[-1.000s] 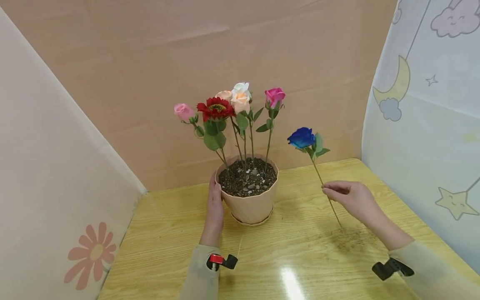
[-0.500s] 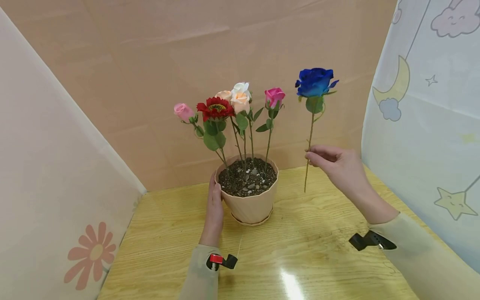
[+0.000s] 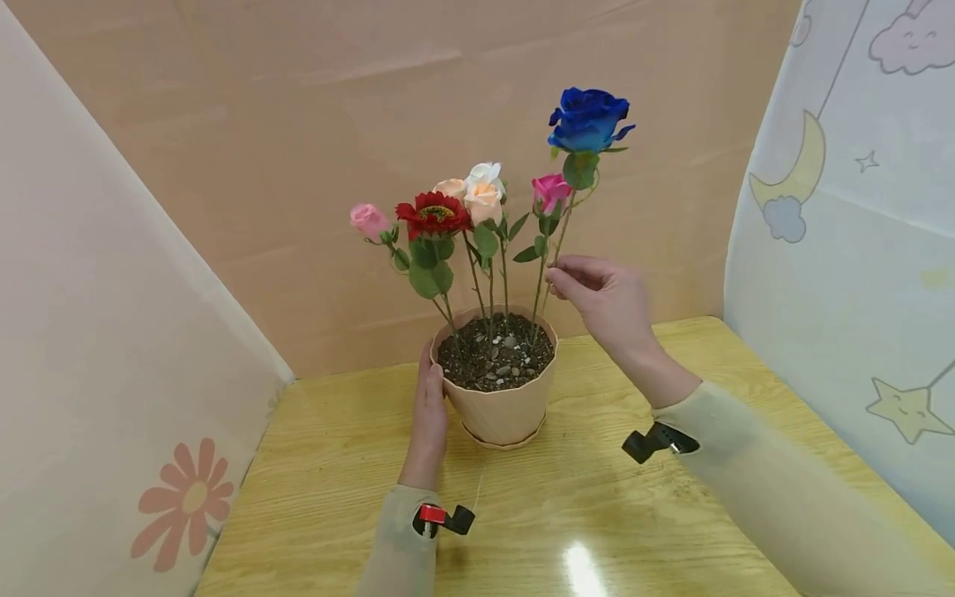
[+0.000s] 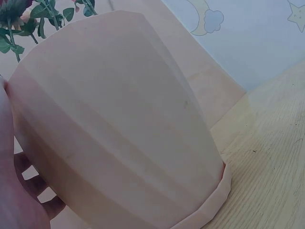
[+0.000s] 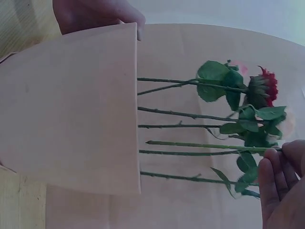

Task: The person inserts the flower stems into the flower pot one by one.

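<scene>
In the head view my right hand (image 3: 608, 298) pinches the thin stem of a blue rose (image 3: 589, 120) between thumb and fingertips. The bloom is uppermost and the stem slants down toward the pot. In the right wrist view, the stem's bare lower end (image 5: 155, 142) shows just outside the pot's rim, among other stems. My left hand (image 3: 429, 419) holds the left side of a pale pink flower pot (image 3: 500, 414), its thumb near the rim. Several fingers (image 4: 35, 183) curve along the far side of the pot in the left wrist view.
Dark soil with pebbles (image 3: 496, 365) fills the pot. Standing in it are a red daisy-like flower (image 3: 433, 214), a light pink rose (image 3: 369, 220), a magenta rose (image 3: 550, 192), and peach and white roses (image 3: 483, 199). A saucer sits under the pot on the wooden table (image 3: 336, 464).
My right hand has lifted the blue rose off the table's right side, turned it upright and carried it left to the pot. The left hand keeps its place on the pot.
</scene>
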Demonstrator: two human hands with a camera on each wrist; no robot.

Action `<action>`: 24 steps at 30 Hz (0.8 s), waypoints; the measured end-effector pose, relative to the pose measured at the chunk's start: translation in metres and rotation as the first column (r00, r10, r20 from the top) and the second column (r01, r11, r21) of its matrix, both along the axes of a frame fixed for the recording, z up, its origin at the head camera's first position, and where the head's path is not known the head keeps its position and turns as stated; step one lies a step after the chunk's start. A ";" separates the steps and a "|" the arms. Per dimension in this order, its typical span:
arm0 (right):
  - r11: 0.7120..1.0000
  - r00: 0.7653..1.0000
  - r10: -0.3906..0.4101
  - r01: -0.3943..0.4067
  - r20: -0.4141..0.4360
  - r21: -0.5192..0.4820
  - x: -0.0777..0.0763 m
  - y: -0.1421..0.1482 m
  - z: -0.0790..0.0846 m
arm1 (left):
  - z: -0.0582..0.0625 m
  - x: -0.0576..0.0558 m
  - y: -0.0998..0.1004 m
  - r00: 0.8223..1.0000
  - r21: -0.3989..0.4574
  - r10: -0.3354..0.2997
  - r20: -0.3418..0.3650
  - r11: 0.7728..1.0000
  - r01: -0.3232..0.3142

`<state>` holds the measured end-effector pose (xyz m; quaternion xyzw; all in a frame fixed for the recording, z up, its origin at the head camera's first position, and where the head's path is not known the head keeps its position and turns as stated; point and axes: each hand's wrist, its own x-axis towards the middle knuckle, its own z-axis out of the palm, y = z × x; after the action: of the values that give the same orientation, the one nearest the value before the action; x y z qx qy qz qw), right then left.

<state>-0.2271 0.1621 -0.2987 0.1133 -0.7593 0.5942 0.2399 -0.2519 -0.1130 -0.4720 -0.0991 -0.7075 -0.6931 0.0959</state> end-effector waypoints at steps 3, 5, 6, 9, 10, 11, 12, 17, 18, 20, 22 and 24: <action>1.000 1.000 0.010 -0.010 0.009 -0.004 -0.011 -0.010 -0.007 | 0.001 0.001 0.000 1.000 0.000 0.006 0.021 1.000 -0.006; 1.000 1.000 0.016 -0.016 0.012 0.007 -0.017 -0.016 -0.012 | 0.002 0.001 0.001 1.000 -0.002 0.008 0.028 1.000 -0.008; 1.000 1.000 0.016 -0.016 0.013 0.015 -0.020 -0.018 -0.015 | 0.002 0.001 0.001 1.000 -0.002 0.007 0.029 1.000 -0.007; 0.999 1.000 0.009 -0.010 0.010 0.051 -0.027 -0.023 -0.023 | 0.002 0.001 0.000 1.000 -0.003 0.003 0.021 1.000 -0.003; 0.998 1.000 0.004 -0.005 0.011 0.064 -0.029 -0.024 -0.026 | 0.002 0.001 0.001 1.000 -0.004 0.002 0.017 1.000 -0.002; 0.997 1.000 0.003 -0.004 0.014 0.074 -0.030 -0.025 -0.029 | 0.002 0.000 0.000 1.000 -0.005 0.002 0.018 1.000 -0.002; 0.997 1.000 0.001 -0.003 0.021 0.080 -0.031 -0.026 -0.032 | 0.002 0.000 0.000 1.000 -0.007 0.004 0.014 1.000 -0.004; 0.994 1.000 0.007 -0.010 0.031 0.107 -0.034 -0.030 -0.045 | 0.002 0.000 0.000 1.000 -0.008 0.002 0.013 1.000 -0.002; 0.993 1.000 0.012 -0.015 0.028 0.120 -0.035 -0.031 -0.048 | 0.002 0.000 0.000 1.000 -0.007 0.001 0.010 1.000 -0.001; 0.989 1.000 0.017 -0.020 0.024 0.150 -0.036 -0.032 -0.053 | 0.002 0.000 0.000 1.000 -0.006 0.000 -0.002 1.000 0.000; 0.985 0.999 0.021 -0.025 0.026 0.173 -0.037 -0.033 -0.059 | 0.002 0.000 0.000 1.000 -0.010 0.001 -0.014 1.000 -0.001; 0.982 1.000 0.019 -0.023 0.024 0.188 -0.037 -0.033 -0.064 | 0.002 -0.001 0.000 1.000 -0.015 0.001 -0.023 1.000 -0.001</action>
<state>-0.2642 0.1287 -0.3623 0.1367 -0.8134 0.5236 0.2135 -0.2526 -0.1131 -0.4700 -0.1074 -0.7117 -0.6865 0.1037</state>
